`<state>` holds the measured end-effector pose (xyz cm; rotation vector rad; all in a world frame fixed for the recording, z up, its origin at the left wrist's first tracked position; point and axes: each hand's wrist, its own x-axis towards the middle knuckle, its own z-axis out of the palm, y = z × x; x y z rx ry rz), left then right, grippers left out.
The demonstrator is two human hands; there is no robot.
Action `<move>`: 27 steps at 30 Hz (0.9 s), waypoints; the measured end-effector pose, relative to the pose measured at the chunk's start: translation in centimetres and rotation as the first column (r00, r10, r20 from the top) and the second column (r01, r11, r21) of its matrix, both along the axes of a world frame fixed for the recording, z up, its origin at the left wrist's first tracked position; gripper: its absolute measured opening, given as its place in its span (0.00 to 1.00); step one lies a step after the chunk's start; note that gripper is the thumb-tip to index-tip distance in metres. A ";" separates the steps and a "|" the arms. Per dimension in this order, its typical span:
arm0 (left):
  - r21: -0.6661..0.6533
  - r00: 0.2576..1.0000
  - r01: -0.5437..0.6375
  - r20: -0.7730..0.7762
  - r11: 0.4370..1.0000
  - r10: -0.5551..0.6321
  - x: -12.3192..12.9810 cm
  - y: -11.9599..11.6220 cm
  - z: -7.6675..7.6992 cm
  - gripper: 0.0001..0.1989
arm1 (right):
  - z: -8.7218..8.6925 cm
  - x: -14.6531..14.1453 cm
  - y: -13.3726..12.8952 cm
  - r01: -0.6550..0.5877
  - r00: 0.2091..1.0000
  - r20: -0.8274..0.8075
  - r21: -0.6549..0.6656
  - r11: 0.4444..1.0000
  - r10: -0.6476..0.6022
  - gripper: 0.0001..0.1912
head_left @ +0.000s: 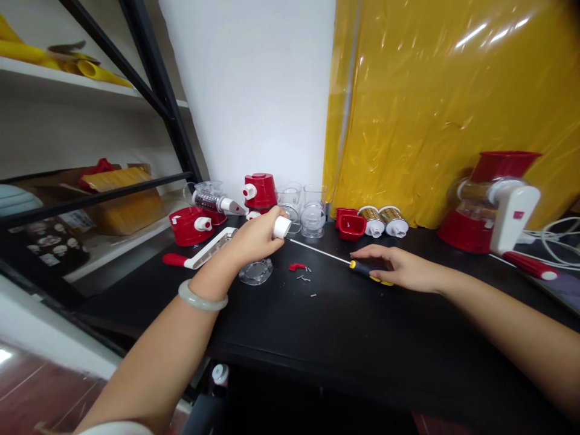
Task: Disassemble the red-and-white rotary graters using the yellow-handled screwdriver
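Observation:
My left hand (260,232) is closed around a white cylindrical plastic part (281,227), whose end sticks out past the fingers. The rest of that part is hidden in the palm. To the right, my right hand (394,266) grips the dark-and-yellow handle of a screwdriver (360,267). Its long metal shaft points left, with the tip near the white part; I cannot tell whether they touch. Below the shaft, a small red plastic piece (297,266) lies among several loose screws (304,278). A clear round base (255,272) rests beneath my left wrist.
Red housings (190,226), clear cups (313,211), red trays (351,224) and grater drums (383,222) line the back of the black table (326,338). A white crank with a red handle (174,260) lies left. An assembled rotary grater (493,199) stands right, beside white cables (557,241).

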<state>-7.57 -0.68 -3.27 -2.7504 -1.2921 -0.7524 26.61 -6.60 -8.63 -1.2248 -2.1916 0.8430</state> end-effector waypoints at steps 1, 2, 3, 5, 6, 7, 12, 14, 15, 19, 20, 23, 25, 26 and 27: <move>-0.001 1.000 -0.001 -0.004 1.000 0.001 0.0 0.0 0.0 0.18 | 0.2 0.1 -0.1 -0.021 0.999 0.025 0.005 1.000 0.021 0.22; -0.002 1.000 -0.003 -0.008 1.000 0.003 0.0 -0.1 0.1 0.18 | 0.2 0.1 -0.1 -0.034 0.999 0.038 0.010 0.999 0.034 0.21; -0.005 1.000 -0.003 -0.010 1.000 0.003 0.1 -0.1 0.1 0.18 | 0.2 0.1 -0.1 -0.031 0.999 0.043 0.017 0.999 0.030 0.19; -0.013 1.000 0.001 -0.006 1.000 -0.001 0.1 -0.1 0.1 0.18 | -0.3 -0.2 -0.1 0.026 0.998 0.056 0.049 0.998 -0.029 0.17; -0.016 1.000 0.003 -0.002 1.000 -0.003 0.1 -0.1 0.1 0.18 | -0.6 -0.3 0.0 0.063 0.996 0.064 0.073 0.995 -0.068 0.16; -0.017 1.000 0.003 0.004 1.000 -0.003 0.1 -0.1 0.1 0.18 | -0.9 -0.5 0.1 0.095 0.993 0.066 0.096 0.991 -0.102 0.16; -0.017 1.000 -0.002 0.010 1.000 0.003 0.0 0.1 0.1 0.19 | -1.3 -0.5 0.5 0.096 0.993 -0.081 0.064 0.993 -0.091 0.21; -0.022 1.000 0.000 0.010 1.000 0.000 0.0 0.1 0.0 0.19 | -0.9 -0.1 0.5 0.074 0.994 -0.086 0.004 0.997 -0.073 0.27; -0.024 1.000 0.003 0.012 1.000 -0.003 0.0 0.1 0.0 0.19 | -0.5 0.2 0.5 0.062 0.997 -0.049 -0.011 0.998 -0.063 0.29; -0.027 1.000 0.009 0.015 1.000 -0.009 0.2 0.0 0.0 0.19 | 0.5 1.1 0.4 -0.015 0.986 0.164 0.017 1.000 0.012 0.23; -0.027 1.000 0.009 0.015 1.000 -0.009 0.2 0.0 0.0 0.19 | 0.6 1.2 0.4 -0.030 0.982 0.190 0.026 0.999 0.025 0.20; -0.027 1.000 0.012 0.014 1.000 -0.012 0.1 0.0 0.0 0.19 | 0.1 1.0 0.5 -0.011 0.979 0.205 0.081 0.997 -0.006 0.17; -0.027 1.000 0.014 0.014 1.000 -0.014 0.1 0.0 -0.1 0.19 | -0.3 0.6 0.4 0.031 0.976 0.210 0.114 0.993 -0.055 0.18; -0.029 1.000 0.014 0.015 0.999 -0.014 0.1 0.1 -0.1 0.18 | -0.4 0.4 0.3 0.050 0.973 0.218 0.120 0.991 -0.076 0.18; -0.030 1.000 0.013 0.015 0.999 -0.013 0.1 0.1 -0.1 0.18 | -0.4 0.2 0.1 0.064 0.970 0.226 0.120 0.991 -0.090 0.19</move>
